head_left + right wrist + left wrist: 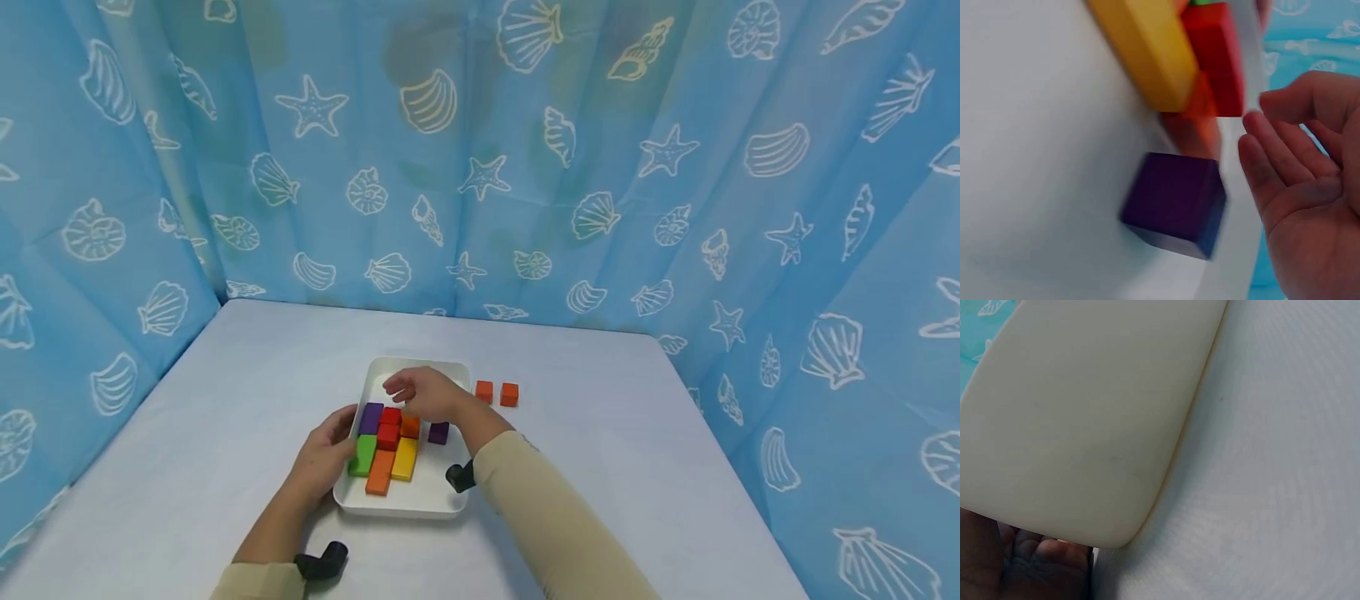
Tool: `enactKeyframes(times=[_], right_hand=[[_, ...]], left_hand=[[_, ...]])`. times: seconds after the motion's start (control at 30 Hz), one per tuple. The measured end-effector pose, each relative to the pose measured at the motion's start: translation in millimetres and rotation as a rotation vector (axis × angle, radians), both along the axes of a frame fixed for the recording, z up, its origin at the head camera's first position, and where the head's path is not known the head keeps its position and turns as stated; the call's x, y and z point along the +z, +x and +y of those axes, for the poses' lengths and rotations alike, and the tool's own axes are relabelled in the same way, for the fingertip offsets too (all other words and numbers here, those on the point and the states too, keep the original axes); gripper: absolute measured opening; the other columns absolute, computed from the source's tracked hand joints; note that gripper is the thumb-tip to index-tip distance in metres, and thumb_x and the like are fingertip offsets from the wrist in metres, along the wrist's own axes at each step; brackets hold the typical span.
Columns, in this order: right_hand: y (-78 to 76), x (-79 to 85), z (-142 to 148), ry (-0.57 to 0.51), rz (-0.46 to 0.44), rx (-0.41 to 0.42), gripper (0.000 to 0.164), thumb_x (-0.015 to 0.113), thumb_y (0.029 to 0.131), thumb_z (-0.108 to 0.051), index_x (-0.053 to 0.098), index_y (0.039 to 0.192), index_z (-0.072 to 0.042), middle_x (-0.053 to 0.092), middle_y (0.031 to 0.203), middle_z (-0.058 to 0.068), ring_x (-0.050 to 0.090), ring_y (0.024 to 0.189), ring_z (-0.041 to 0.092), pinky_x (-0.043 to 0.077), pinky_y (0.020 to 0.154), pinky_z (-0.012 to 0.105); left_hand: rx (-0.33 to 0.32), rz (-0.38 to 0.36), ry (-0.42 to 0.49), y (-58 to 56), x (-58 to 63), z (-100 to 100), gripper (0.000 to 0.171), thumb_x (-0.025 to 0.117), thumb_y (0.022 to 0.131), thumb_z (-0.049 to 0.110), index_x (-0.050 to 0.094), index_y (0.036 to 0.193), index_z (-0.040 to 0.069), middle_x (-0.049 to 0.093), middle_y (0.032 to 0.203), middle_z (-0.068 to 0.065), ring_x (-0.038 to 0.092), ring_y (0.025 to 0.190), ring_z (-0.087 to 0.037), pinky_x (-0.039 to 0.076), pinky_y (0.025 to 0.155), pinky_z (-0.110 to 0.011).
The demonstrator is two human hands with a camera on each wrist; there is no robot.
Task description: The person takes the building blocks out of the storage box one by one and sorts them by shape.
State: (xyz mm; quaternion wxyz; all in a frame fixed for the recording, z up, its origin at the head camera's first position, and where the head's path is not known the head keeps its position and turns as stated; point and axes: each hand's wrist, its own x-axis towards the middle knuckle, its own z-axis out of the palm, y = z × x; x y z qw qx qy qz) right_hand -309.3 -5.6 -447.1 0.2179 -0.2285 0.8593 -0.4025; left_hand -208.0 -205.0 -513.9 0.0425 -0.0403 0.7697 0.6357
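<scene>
A white tray (405, 503) holds colored blocks on the table. My left hand (321, 458) grips the tray's left side; in the left wrist view its fingers sit below the tray's outer wall (1085, 425). Over the tray's far part, my right hand (429, 393) hovers with loosely bent fingers and holds nothing. Purple (372, 418), green (363, 455), red (387, 436), orange (380, 472) and yellow (404, 459) blocks lie packed together at the left. An orange cube (409, 427) adjoins the red ones. Apart to their right sits a dark purple cube (1169, 194).
Two orange cubes, a nearer-in one (483, 391) and a right one (509, 394), stand on the white table (600, 467) just right of the tray. A blue shell-patterned curtain (480, 233) hangs behind and along both sides of the table.
</scene>
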Motion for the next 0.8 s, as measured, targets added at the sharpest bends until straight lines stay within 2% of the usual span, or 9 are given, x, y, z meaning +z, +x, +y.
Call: enactKeyframes(times=[0.1,0.23,0.4,0.6,0.8], right_hand=[[0.3,-7.4,-4.1,0.079,0.009,0.036,0.052,0.073,0.088,0.006,0.073,0.136,-0.015,0.072,0.127,-0.004,0.066,0.109,0.015,0.06,0.092,0.031],[-0.3,-15.9,-8.9,0.112,0.021,0.045,0.049,0.075,0.087,0.006,0.078,0.129,-0.019,0.073,0.121,-0.007,0.062,0.1,0.016,0.058,0.087,0.029],[-2.4,-18.2,-7.4,0.126,0.015,0.059,0.044,0.076,0.089,0.004,0.079,0.125,-0.021,0.072,0.12,-0.005,0.06,0.1,0.016,0.058,0.087,0.028],[-5.5,-15.4,-1.0,0.159,0.027,0.13,0.031,0.081,0.092,-0.003,0.076,0.116,-0.021,0.071,0.114,-0.006,0.063,0.1,0.015,0.059,0.09,0.029],[-6.4,-9.8,8.4,0.104,0.003,0.076,0.031,0.083,0.091,-0.007,0.069,0.114,-0.023,0.069,0.112,-0.005,0.065,0.106,0.016,0.06,0.093,0.033]], left_hand=[[0.007,-0.002,0.006,-0.7,1.2,1.7,0.072,0.053,0.093,-0.001,0.036,0.163,0.002,0.034,0.169,-0.021,0.029,0.157,-0.041,0.025,0.124,-0.057],[0.019,-0.009,0.003,-0.1,1.1,2.7,0.072,0.054,0.094,-0.001,0.036,0.164,0.002,0.033,0.17,-0.021,0.028,0.157,-0.041,0.024,0.125,-0.057],[0.029,-0.018,-0.01,0.7,1.0,3.8,0.073,0.053,0.093,-0.001,0.037,0.164,0.004,0.034,0.17,-0.019,0.028,0.157,-0.04,0.023,0.125,-0.058],[0.04,-0.015,-0.038,2.1,1.4,5.7,0.073,0.053,0.092,-0.001,0.037,0.163,0.004,0.034,0.169,-0.021,0.028,0.157,-0.042,0.023,0.124,-0.06],[0.045,-0.025,-0.053,2.6,2.5,8.4,0.072,0.053,0.092,-0.001,0.038,0.163,0.003,0.034,0.169,-0.022,0.028,0.157,-0.044,0.026,0.123,-0.06]])
